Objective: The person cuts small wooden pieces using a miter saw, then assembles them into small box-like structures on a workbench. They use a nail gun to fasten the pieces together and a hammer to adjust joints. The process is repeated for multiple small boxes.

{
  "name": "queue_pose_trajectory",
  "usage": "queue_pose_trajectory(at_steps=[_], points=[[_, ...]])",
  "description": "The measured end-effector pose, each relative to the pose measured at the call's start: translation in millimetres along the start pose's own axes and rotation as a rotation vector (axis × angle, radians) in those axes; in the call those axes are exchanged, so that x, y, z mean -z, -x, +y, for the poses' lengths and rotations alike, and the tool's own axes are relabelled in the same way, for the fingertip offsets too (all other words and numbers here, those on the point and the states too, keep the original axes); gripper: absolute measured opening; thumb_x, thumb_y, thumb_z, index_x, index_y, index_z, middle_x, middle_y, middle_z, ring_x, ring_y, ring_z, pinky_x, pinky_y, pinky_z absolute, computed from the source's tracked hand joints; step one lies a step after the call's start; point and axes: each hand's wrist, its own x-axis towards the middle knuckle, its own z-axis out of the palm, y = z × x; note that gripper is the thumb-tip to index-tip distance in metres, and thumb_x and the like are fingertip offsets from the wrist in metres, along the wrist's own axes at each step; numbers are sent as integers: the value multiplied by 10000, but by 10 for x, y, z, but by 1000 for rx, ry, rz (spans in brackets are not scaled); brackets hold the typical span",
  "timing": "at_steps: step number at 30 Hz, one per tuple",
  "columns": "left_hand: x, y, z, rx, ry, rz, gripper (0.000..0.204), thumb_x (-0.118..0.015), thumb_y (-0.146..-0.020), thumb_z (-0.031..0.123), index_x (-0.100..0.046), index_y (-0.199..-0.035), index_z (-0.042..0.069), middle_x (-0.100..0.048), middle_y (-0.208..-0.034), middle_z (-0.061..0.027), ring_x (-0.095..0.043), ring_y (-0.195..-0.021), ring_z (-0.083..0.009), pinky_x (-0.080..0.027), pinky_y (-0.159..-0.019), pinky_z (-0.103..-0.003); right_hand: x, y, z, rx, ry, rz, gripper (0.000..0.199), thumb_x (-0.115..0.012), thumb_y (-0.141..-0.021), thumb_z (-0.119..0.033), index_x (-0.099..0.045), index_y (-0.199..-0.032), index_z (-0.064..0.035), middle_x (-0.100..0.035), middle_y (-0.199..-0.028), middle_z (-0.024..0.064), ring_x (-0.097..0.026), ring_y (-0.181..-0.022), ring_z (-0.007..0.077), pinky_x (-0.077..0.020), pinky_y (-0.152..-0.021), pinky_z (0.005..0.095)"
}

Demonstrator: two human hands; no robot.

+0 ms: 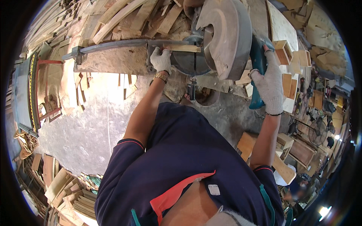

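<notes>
We are taking the grey mitre-saw turntable point(182, 64) as our landmark. A pale wooden strip point(185, 48) is lying across its far half, the long axis running left to right and crossing the turntable's slot point(195, 63) at nearly a right angle; the strip's right end is projecting just past that slot. The gloved left hand point(161, 60), at the turntable's left edge, is holding the strip's left end, fingers bent in over the wood with little gap showing; we are not seeing enough to tell how firmly they are pressing. From this grip the strip is extending rightward, and the left hand is lying much nearer to it than the right. The gloved right hand point(271, 84), well to the right of the turntable, is wrapping around the teal saw handle point(256, 101), its fingers partly hidden. Between handle and slot, the grey blade guard point(235, 34) is standing over the turntable's right side, apparently raised. A metal rail point(109, 45) is stretching leftward from the turntable, with wood offcuts point(140, 17) crowding beyond it. More open room is showing on the turntable's near left, above the grey floor point(86, 132).
</notes>
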Motion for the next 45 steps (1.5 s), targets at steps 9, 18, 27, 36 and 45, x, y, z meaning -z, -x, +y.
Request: queue_pose_trajectory(at_steps=[9,18,27,36,45], points=[[19,-32,-131,-39,-47,40,277,-769,-917,125,-719,-1086,-88,-744,-909,-85,-687,-788,-151,-540,-728,-285,-469,468,73,-467,-660,-141,426,-663,-810,-92,-563,-1198,51,-670,-880,145,-678,-765,258,-554,-726,388],[50,-70,-237,-93,-146,47,328,-788,-904,177,-747,-1110,-75,-775,-926,-119,-694,-829,-145,-529,-759,-293,-1093,781,387,-486,-612,-15,279,-659,-764,-55,-624,-1034,8,-679,-788,97,-684,-713,221,-551,-714,366],[34,-6,-188,-59,-130,62,349,-801,-907,174,-736,-1119,-95,-774,-959,-121,-684,-858,-133,-527,-774,-280,-1499,952,660,-401,-645,28,292,-675,-779,-64,-634,-1061,-1,-712,-835,90,-693,-732,187,-560,-732,337],[35,1,-171,-48,-166,74,324,-785,-915,139,-731,-1130,-97,-765,-955,-119,-666,-839,-127,-524,-767,-273,-1480,917,564,-401,-591,47,247,-622,-777,-14,-599,-1023,-7,-677,-829,57,-642,-674,135,-527,-634,284],[38,37,-96,-50,-136,29,294,-766,-924,126,-733,-1114,-96,-756,-931,-99,-659,-829,-121,-515,-761,-269,-1398,904,491,-422,-469,22,263,-692,-803,-68,-614,-1048,-14,-698,-814,98,-690,-709,237,-546,-702,368]])
